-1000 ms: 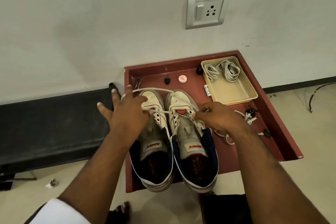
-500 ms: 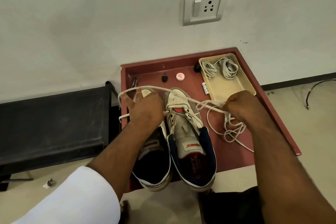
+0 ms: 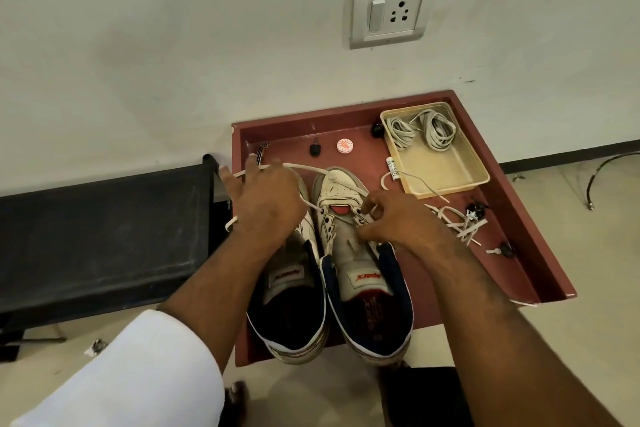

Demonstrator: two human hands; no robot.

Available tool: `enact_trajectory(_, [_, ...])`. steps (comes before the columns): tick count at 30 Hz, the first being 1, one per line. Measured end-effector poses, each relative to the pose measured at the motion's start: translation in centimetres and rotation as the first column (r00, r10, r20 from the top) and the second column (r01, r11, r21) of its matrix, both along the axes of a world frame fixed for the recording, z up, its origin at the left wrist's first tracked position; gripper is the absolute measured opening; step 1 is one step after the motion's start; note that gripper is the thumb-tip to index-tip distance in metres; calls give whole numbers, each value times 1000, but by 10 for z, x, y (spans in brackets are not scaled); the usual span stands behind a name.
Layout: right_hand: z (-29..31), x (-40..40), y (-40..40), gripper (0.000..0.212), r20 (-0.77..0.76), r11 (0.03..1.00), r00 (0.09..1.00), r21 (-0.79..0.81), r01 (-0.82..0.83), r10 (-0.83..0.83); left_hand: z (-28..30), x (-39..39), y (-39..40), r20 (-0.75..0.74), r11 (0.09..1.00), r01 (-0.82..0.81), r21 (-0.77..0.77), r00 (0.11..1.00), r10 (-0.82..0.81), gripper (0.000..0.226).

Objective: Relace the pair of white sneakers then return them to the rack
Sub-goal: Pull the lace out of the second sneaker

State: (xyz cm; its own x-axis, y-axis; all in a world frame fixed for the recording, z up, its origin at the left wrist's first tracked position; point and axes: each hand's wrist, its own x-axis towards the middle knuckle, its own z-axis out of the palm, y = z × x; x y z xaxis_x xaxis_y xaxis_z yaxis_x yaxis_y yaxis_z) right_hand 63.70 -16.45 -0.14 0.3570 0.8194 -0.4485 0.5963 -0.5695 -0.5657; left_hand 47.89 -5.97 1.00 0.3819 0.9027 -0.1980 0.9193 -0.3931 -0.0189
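head: two sneakers (one lace)

At frame centre we see a red tray carrying two white sneakers, a beige tray of coiled cords at upper right, loose laces, and a round tin.

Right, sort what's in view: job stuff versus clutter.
Job: sneakers, lace, left hand, right hand.

Clutter: beige tray with coiled cords, round tin, battery, wall socket, black bench.
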Motion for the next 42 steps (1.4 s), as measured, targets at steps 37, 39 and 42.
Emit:
enact_trajectory(37, [35,-44,23,18,-761,661,638,540,521,118,10,-59,-7,816,923,383,32,524,-245,22])
enact_trajectory(39, [33,-41,21,30,-614,735,782,579,353,108,15,-61,-7,802,910,414,5,542,-251,21])
enact_trajectory(42, [36,-45,20,45,-648,836,730,509,206,216,23,-62,-8,832,907,419,41,489,-264,16])
